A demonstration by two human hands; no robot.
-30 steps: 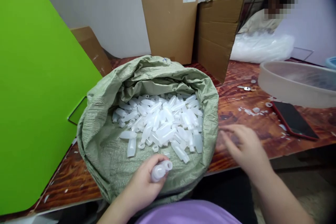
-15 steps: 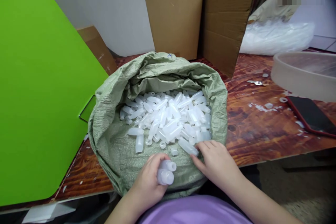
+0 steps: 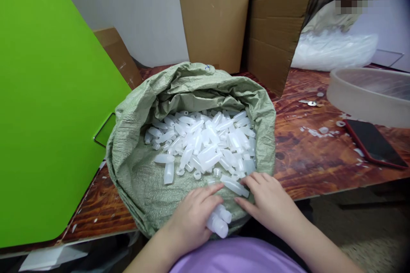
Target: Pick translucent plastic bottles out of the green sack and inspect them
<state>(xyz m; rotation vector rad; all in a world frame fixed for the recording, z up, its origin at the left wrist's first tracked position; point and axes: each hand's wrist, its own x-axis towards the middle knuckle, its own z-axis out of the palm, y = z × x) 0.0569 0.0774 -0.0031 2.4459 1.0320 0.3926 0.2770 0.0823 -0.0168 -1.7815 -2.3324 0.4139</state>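
Sage-green woven sack: pale bottles heaped inside. Our left hand, over its near side, grasps two bottles; we judge they could slip if that grip loosens. Rightward, one loose bottle lies by our right hand, parted rather than closed, contact unclear; hasty pinching might roll it.

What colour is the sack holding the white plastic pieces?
The sack is dull grey-green, showing best in the head view.

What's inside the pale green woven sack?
A heap of small translucent white plastic tubes shows inside; anything beneath is covered, and the left hand hides part of the near side.
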